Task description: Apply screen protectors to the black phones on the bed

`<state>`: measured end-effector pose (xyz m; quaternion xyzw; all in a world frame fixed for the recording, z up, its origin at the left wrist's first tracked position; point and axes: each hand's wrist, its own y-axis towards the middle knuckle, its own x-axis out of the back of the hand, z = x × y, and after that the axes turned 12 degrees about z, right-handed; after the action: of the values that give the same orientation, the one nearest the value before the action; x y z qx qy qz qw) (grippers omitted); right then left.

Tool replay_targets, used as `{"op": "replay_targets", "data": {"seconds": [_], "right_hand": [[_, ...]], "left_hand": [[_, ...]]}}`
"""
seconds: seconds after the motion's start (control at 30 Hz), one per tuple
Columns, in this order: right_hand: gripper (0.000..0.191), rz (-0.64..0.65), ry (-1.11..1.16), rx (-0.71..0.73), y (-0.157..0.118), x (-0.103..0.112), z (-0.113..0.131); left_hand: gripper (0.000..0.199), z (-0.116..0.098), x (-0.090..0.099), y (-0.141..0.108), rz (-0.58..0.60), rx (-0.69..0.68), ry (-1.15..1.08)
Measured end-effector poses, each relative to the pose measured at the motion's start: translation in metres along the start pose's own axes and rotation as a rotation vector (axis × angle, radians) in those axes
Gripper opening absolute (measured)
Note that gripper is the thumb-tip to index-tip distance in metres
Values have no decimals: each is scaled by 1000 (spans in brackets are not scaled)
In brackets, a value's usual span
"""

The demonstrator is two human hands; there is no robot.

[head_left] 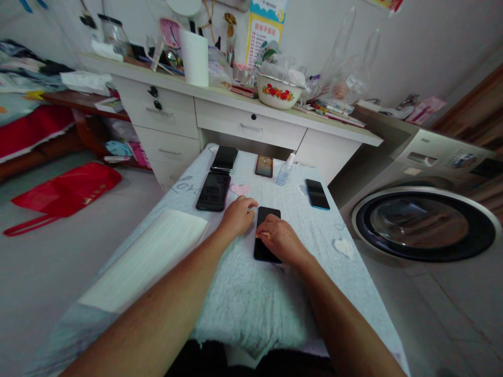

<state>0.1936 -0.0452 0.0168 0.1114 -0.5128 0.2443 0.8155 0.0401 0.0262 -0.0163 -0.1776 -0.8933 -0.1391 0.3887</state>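
Observation:
A black smartphone [268, 253] lies flat on the cloth-covered table [243, 293], its dark face up. Over its middle is my right hand [281, 235], fingers curled and closed at the phone's left edge. Something small and orange-tan shows at those fingertips, too small to name. My left hand [239, 214] is just left of the phone's upper edge, fingers bent, with a gap between thumb and forefinger and nothing visible in it. Beyond it lie another black phone [213, 191] and a dark phone or case [224, 158]. A clear spray bottle [283, 172] stands farther back.
A brown-gold phone or case [264, 166] lies at the back, and a blue-edged phone [317, 194] at the right. A pale ribbed sheet [149, 256] covers the left side. Behind stands a white drawer desk [251, 119]; a washing machine [424, 183] is to the right.

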Motion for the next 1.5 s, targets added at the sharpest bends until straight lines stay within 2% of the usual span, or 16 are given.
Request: {"op": "replay_targets", "data": {"seconds": [0.27,0.4,0.5,0.73,0.87,0.97,1.1,1.27,1.4,1.5], "right_hand": [[20,190,137,192,-18,9,6],[19,250,170,232,-24,13,3],[20,213,170,217,-24,10,1],[15,23,85,23,-18,3,-7],[11,-21,31,-86,-19,7,-16],[8,-24,21,-103,-23,12,-16],[8,99,73,-6,-28,17,-9],[13,244,131,139,-32,18,-3],[13,278,159,212,-35,16,-4],[15,249,163,169,-34,16,-6]], "left_hand": [[21,-7,4,-3,38,29,34],[18,-11,5,-5,79,48,60],[15,-12,5,-6,93,48,70],[16,-21,11,-10,157,57,79],[14,-24,14,-13,212,92,58],[12,-22,12,-13,270,124,-5],[13,-17,8,-13,338,185,-136],[11,-15,7,-12,340,236,-249],[11,-13,6,-12,349,250,-300],[12,-12,6,-11,359,270,-317]]}}
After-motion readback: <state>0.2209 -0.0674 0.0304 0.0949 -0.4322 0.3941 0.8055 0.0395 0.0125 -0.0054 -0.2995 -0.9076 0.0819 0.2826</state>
